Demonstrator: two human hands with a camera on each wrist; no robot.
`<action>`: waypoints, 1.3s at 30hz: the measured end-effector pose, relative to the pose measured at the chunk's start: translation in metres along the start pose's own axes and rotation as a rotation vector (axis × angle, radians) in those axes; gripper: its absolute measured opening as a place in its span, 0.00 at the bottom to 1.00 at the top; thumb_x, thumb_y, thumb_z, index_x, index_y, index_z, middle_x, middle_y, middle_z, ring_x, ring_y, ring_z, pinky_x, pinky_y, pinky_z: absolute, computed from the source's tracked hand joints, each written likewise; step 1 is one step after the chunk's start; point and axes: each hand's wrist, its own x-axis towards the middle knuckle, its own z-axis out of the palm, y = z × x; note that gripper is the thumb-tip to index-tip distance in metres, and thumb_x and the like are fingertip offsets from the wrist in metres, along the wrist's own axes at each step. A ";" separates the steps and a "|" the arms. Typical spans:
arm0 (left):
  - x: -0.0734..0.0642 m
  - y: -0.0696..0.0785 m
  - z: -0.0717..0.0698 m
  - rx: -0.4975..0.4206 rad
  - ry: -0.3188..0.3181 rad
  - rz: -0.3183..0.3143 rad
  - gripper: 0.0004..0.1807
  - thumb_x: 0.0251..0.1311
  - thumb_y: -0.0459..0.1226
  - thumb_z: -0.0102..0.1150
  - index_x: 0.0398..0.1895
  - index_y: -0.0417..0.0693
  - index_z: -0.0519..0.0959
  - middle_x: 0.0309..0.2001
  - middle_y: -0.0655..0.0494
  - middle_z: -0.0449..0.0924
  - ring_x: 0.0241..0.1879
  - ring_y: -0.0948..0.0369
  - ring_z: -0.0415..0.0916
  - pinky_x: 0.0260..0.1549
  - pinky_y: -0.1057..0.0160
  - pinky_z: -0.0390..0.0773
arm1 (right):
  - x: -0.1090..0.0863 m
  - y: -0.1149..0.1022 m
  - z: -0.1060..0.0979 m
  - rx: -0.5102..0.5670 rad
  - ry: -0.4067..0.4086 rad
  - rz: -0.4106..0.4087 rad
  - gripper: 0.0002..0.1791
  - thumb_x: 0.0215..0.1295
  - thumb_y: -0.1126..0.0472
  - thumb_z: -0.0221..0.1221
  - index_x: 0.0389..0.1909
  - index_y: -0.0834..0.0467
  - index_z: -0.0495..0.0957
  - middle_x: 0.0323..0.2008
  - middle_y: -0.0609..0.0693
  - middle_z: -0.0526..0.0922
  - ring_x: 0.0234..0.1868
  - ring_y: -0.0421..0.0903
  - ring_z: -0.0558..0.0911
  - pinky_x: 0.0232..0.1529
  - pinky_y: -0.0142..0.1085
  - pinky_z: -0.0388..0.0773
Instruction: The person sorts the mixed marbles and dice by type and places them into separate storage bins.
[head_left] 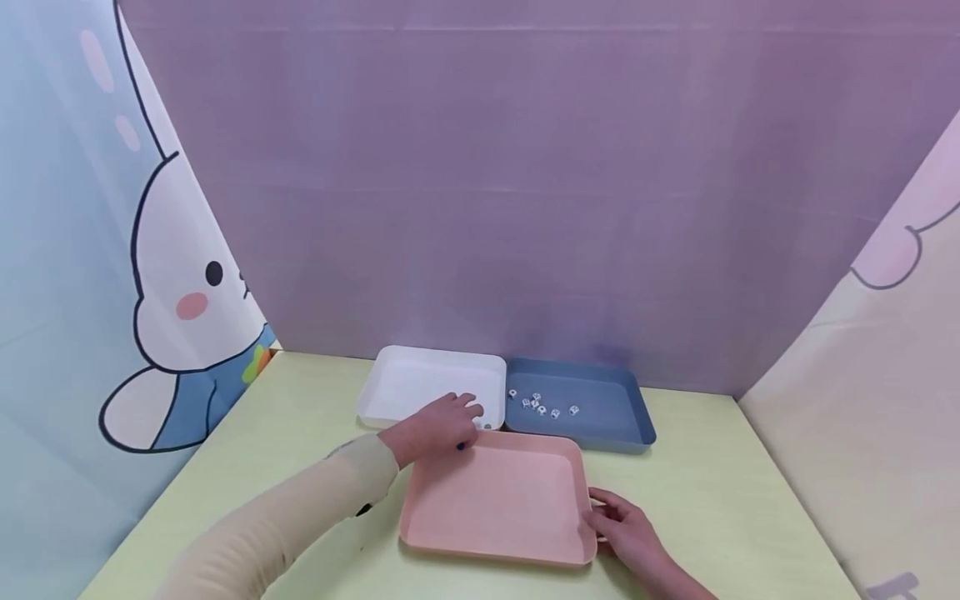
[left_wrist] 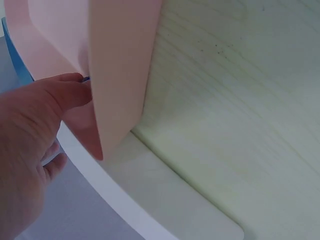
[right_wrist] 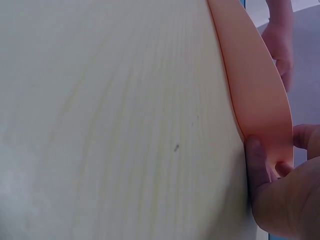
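Observation:
My left hand [head_left: 442, 427] reaches over the far left corner of the pink tray [head_left: 502, 500]. Between its thumb and finger it pinches a small dark blue piece [left_wrist: 86, 78], mostly hidden by the fingertips; I cannot tell its kind. At the pink tray's right side, my right hand [head_left: 624, 529] grips the wall, fingers outside and thumb at the rim. Behind stands a white tray [head_left: 427, 375], with a few small pieces [head_left: 486, 426] in its near right corner, partly behind the left hand.
A blue-grey tray [head_left: 615, 417] stands right of the white one, with several small white cubes with dark marks [head_left: 555, 412] toward its left side. All three trays sit close together on a pale yellow wood-grain table [head_left: 720, 492]. A purple curtain [head_left: 525, 183] hangs behind.

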 end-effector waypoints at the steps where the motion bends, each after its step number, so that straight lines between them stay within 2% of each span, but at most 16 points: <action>1: 0.000 0.000 0.001 0.010 0.001 0.005 0.13 0.57 0.35 0.62 0.19 0.65 0.83 0.45 0.59 0.76 0.53 0.53 0.69 0.43 0.56 0.74 | 0.000 0.000 0.000 0.003 -0.001 0.000 0.26 0.64 0.66 0.61 0.62 0.69 0.70 0.38 0.56 0.81 0.34 0.51 0.83 0.33 0.43 0.82; 4: 0.000 0.000 0.004 0.025 0.012 0.016 0.13 0.57 0.35 0.61 0.19 0.64 0.83 0.44 0.60 0.76 0.50 0.55 0.69 0.41 0.58 0.74 | 0.000 0.001 0.001 0.000 -0.002 0.004 0.26 0.64 0.65 0.61 0.62 0.69 0.70 0.38 0.55 0.80 0.34 0.51 0.83 0.33 0.43 0.82; 7: 0.001 -0.001 0.007 0.024 0.025 0.020 0.14 0.56 0.35 0.62 0.18 0.64 0.83 0.44 0.59 0.76 0.51 0.54 0.69 0.41 0.58 0.74 | 0.000 0.001 0.001 -0.005 -0.001 0.001 0.27 0.64 0.64 0.62 0.62 0.69 0.70 0.38 0.55 0.81 0.34 0.51 0.83 0.33 0.44 0.82; 11: 0.002 -0.001 0.008 -0.008 0.022 0.006 0.14 0.56 0.34 0.63 0.19 0.65 0.83 0.47 0.58 0.77 0.56 0.52 0.68 0.49 0.54 0.73 | 0.000 0.000 0.002 -0.005 0.004 -0.004 0.27 0.64 0.65 0.61 0.62 0.69 0.70 0.38 0.55 0.81 0.34 0.52 0.83 0.33 0.44 0.82; 15: 0.003 -0.002 0.007 -0.067 0.002 -0.024 0.13 0.56 0.35 0.64 0.19 0.66 0.83 0.50 0.58 0.77 0.60 0.51 0.66 0.56 0.50 0.69 | 0.000 0.000 0.002 0.001 0.005 -0.003 0.26 0.64 0.66 0.61 0.62 0.69 0.70 0.37 0.55 0.80 0.34 0.51 0.83 0.33 0.44 0.82; 21: 0.002 -0.003 0.008 -0.199 0.015 -0.049 0.09 0.57 0.39 0.67 0.23 0.67 0.85 0.56 0.56 0.75 0.60 0.51 0.65 0.54 0.52 0.71 | 0.000 0.002 0.001 0.008 -0.007 -0.008 0.26 0.64 0.65 0.61 0.62 0.69 0.70 0.37 0.55 0.80 0.34 0.51 0.83 0.33 0.43 0.82; 25: 0.000 -0.004 0.001 -0.316 0.040 -0.082 0.06 0.57 0.41 0.68 0.27 0.67 0.86 0.57 0.54 0.75 0.60 0.52 0.65 0.52 0.50 0.71 | 0.000 0.003 0.001 0.013 -0.010 -0.014 0.26 0.64 0.66 0.61 0.62 0.69 0.70 0.37 0.55 0.80 0.34 0.51 0.83 0.32 0.43 0.83; 30: -0.002 -0.005 -0.005 -0.558 0.091 -0.163 0.05 0.56 0.41 0.68 0.32 0.66 0.87 0.59 0.52 0.72 0.61 0.49 0.63 0.55 0.46 0.68 | 0.002 0.005 0.001 0.024 -0.012 -0.018 0.26 0.64 0.66 0.61 0.62 0.70 0.69 0.38 0.55 0.80 0.33 0.51 0.83 0.32 0.43 0.83; 34: 0.002 -0.008 -0.002 -0.725 0.137 -0.191 0.05 0.56 0.39 0.67 0.34 0.62 0.88 0.59 0.48 0.72 0.61 0.48 0.64 0.58 0.46 0.66 | 0.000 0.005 0.000 0.033 -0.021 -0.028 0.27 0.64 0.66 0.61 0.62 0.70 0.69 0.39 0.55 0.80 0.34 0.51 0.83 0.34 0.43 0.83; 39: 0.010 -0.013 0.008 -0.954 0.193 -0.239 0.05 0.54 0.39 0.71 0.34 0.54 0.88 0.58 0.45 0.74 0.60 0.51 0.67 0.60 0.50 0.66 | -0.001 0.005 0.001 0.042 -0.018 -0.027 0.26 0.64 0.66 0.61 0.62 0.69 0.70 0.38 0.55 0.80 0.35 0.51 0.83 0.34 0.42 0.83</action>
